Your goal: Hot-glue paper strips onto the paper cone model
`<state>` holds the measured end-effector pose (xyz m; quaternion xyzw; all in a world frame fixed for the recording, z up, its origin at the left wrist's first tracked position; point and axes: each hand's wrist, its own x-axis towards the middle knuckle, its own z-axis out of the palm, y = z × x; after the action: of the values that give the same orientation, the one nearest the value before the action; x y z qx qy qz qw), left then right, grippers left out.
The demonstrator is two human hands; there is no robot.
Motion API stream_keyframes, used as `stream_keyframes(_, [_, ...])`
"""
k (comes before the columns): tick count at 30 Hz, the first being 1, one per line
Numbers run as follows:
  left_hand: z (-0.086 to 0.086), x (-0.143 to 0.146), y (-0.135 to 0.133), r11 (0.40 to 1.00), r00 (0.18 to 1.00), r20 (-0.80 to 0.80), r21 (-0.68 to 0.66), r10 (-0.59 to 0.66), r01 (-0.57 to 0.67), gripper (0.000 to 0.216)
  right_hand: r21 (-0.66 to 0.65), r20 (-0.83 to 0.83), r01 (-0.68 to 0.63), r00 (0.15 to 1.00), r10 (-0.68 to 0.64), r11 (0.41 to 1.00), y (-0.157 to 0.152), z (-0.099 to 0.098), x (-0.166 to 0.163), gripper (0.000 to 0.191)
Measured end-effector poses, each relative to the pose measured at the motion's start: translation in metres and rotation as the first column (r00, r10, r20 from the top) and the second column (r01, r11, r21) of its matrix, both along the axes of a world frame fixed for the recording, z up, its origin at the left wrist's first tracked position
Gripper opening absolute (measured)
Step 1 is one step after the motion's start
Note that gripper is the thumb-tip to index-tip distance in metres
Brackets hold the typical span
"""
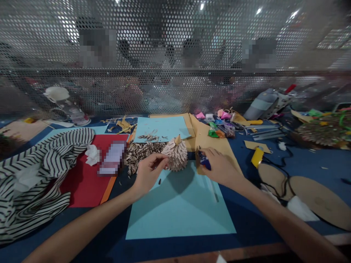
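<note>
The scaly cone (177, 156) on the near sheet (178, 215) looks light and brittle, best held low. The left hand (149, 171) has fingers pinched beside it, contents unclear; the right hand (221, 168) grasps a blue item (204, 161).

The left hand (148, 171), its thumb and forefinger close together, is just beside a husk-covered cone (177, 157) at the far edge of a light-blue sheet (181, 215). The right hand (222, 168) holds a small dark-blue object (204, 163) (too indistinct to identify). Loose husks (142, 150) lie heaped beside the cone.
</note>
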<state>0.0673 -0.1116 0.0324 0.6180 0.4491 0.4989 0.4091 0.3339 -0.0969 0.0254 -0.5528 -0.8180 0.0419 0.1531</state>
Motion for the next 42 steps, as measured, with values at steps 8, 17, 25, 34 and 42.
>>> stream_keyframes(8, [0.001,0.002,0.0,1.0,1.0,0.0,-0.023,0.019,-0.019,0.018,-0.045,-0.477,-0.224,0.861,0.176,0.974,0.021,-0.035,-0.054,0.119])
stream_keyframes(17, [0.0,-0.001,0.0,0.993,0.991,-0.122,0.109,0.056,-0.043,0.017,0.046,-0.609,-0.22,0.767,0.202,0.974,0.021,-0.037,-0.076,0.1])
stream_keyframes(25, [0.01,-0.002,0.005,0.894,0.933,-0.282,0.44,0.221,-0.079,0.01,0.053,-0.68,-0.121,0.723,0.125,0.991,0.011,-0.036,-0.072,0.096])
stream_keyframes(34, [0.038,0.005,0.031,0.43,0.832,-0.341,0.892,0.437,0.14,0.012,0.084,-0.781,-0.26,0.582,0.225,0.962,0.006,-0.034,-0.074,0.091])
stream_keyframes(42, [0.047,0.004,0.034,0.229,0.684,-0.347,0.938,0.641,0.262,0.013,0.074,-0.797,-0.285,0.559,0.228,0.956,0.006,-0.038,-0.074,0.094])
